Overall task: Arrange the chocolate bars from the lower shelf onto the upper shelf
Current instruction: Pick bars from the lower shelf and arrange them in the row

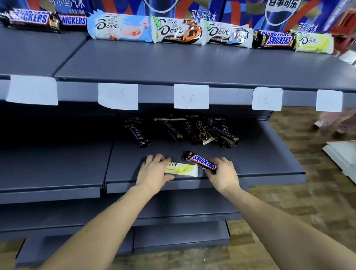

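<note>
On the lower shelf (pixel 266 163) my left hand (pixel 154 172) grips one end of a yellow-white Dove bar (pixel 184 169) near the front edge. Beside it my right hand (pixel 222 173) closes on a brown Snickers bar (pixel 198 161) that is tilted up off the shelf. A loose heap of several Snickers bars (pixel 195 130) lies farther back in shadow, with one bar (pixel 137 133) apart to the left. The upper shelf (pixel 170 61) carries a row along its back: Snickers (pixel 30 19), several Dove bars (pixel 176 31), another Snickers (pixel 275 39) and a yellow Dove (pixel 313 42).
White price tags (pixel 191 96) hang along the upper shelf's front lip. Blue Pepsi cartons (pixel 269 6) stand behind the row. The floor (pixel 311 210) is wood-patterned, a white unit (pixel 349 158) sits at right, and a person's feet (pixel 325 123) show beyond the shelf end.
</note>
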The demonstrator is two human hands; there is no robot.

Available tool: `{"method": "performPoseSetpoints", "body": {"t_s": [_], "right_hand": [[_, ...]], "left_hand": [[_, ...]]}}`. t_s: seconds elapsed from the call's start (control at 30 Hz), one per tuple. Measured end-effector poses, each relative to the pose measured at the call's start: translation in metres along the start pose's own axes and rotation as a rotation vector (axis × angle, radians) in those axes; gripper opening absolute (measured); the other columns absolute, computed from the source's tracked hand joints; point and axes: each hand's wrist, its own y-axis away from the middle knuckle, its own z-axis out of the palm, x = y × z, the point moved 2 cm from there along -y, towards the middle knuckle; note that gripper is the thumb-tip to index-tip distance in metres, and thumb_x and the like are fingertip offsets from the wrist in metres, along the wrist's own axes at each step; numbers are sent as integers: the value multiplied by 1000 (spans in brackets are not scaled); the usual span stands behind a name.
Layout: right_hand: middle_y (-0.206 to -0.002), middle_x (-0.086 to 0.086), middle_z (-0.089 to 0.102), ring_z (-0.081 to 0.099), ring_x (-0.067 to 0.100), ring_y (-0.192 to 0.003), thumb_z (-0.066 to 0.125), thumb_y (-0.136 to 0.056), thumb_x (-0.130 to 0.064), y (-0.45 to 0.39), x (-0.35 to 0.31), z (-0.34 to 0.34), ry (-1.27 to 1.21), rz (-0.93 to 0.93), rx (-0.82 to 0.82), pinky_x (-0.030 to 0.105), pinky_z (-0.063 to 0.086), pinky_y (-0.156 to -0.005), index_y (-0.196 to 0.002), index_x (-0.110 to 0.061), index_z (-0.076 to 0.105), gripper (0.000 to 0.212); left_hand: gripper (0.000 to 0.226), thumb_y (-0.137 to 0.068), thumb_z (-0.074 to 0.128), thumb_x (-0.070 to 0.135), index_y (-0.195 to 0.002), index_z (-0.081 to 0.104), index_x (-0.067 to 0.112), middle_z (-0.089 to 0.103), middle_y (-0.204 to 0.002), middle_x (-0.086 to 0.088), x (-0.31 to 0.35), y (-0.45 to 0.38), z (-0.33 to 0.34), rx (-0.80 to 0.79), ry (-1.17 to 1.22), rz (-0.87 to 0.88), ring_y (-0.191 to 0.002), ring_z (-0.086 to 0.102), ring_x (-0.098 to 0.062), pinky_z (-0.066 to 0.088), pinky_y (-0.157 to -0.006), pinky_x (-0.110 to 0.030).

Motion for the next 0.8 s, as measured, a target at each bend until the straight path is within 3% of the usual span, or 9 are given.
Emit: {"method": "performPoseSetpoints", "body": {"t_s": [0.2,0.5,0.8], "right_hand": [[-107,-1,58,51,21,-105,64,-90,-31,15,-5,-5,50,23,45,29,38,-72,-119,-23,62,30],[-107,-7,61,55,19,-102,70,-86,-26,41,-4,-46,-7,-26,105,30,44,-78,-118,-28,63,33],[-102,-12,65,56,13,-98,72,-82,-28,108,-5,-112,-57,-195,165,33,48,-81,-107,-35,67,27]], "left_hand": [[50,-85,69,37,-131,55,26,49,-120,6,-1,8,-8,35,17,46,-111,40,-18,39,-93,-32],[47,-87,65,37,-131,53,28,46,-121,9,33,41,-36,154,-73,180,-114,40,-15,35,-96,-28],[45,-87,64,42,-128,51,29,46,-121,9,88,111,-69,273,-154,175,-109,43,-15,36,-94,-27]]}}
